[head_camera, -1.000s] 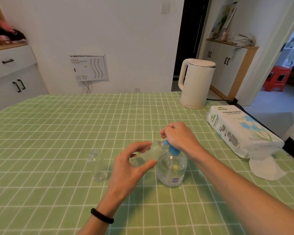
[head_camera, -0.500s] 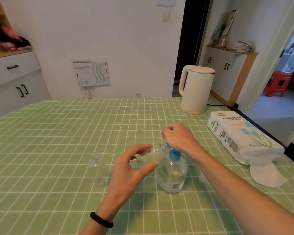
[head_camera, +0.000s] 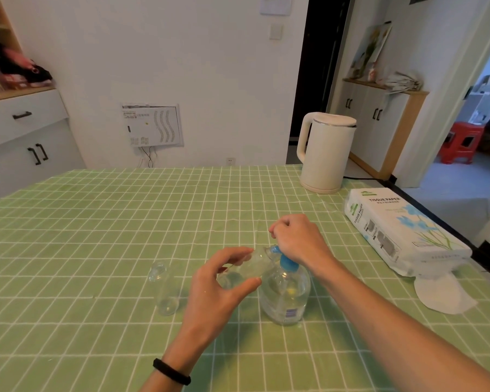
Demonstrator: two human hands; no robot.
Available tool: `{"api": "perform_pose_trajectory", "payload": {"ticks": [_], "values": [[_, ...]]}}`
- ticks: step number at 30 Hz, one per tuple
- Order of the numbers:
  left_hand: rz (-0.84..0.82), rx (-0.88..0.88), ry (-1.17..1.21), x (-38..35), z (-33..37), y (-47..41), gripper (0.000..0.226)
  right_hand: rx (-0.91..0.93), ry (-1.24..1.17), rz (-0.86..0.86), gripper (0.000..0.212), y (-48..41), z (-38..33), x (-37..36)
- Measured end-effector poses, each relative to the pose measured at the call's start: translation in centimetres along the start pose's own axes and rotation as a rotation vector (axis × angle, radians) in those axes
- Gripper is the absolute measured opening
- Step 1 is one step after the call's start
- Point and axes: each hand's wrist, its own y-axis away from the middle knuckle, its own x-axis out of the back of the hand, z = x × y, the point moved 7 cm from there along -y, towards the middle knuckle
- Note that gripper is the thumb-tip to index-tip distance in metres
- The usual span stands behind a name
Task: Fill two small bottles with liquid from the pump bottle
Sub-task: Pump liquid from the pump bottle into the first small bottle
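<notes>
A clear pump bottle point(head_camera: 285, 295) with a blue pump top stands on the green checked tablecloth point(head_camera: 96, 236). My right hand point(head_camera: 297, 241) sits curled on the blue pump head, hiding most of it. My left hand point(head_camera: 221, 287) holds a small clear bottle point(head_camera: 245, 268) tilted, its mouth up against the pump nozzle. Some clear liquid lies in its lower end. A second small clear bottle point(head_camera: 164, 290) stands upright and open to the left, apart from both hands.
A white electric kettle point(head_camera: 324, 152) stands at the table's far right. A tissue paper pack point(head_camera: 399, 230) lies along the right edge with a loose tissue point(head_camera: 441, 295) in front of it. White cabinets stand at left.
The camera has tipped up, so the hands and bottles sit lower in view. Both hands keep the same hold on the small bottle and the pump.
</notes>
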Motion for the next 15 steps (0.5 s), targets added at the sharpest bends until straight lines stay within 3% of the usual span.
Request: {"api": "perform_pose_trajectory", "payload": {"ticks": [5, 11, 15], "values": [[-0.004, -0.013, -0.005, 0.13, 0.64, -0.29, 0.045, 0.033, 0.003, 0.018, 0.025, -0.92, -0.51, 0.49], [-0.004, -0.018, -0.008, 0.34, 0.99, -0.41, 0.046, 0.029, -0.026, -0.031, 0.042, -0.61, -0.63, 0.29], [-0.007, -0.007, -0.015, 0.08, 0.7, -0.37, 0.046, 0.019, -0.012, -0.024, 0.041, -0.3, -0.49, 0.08]]}}
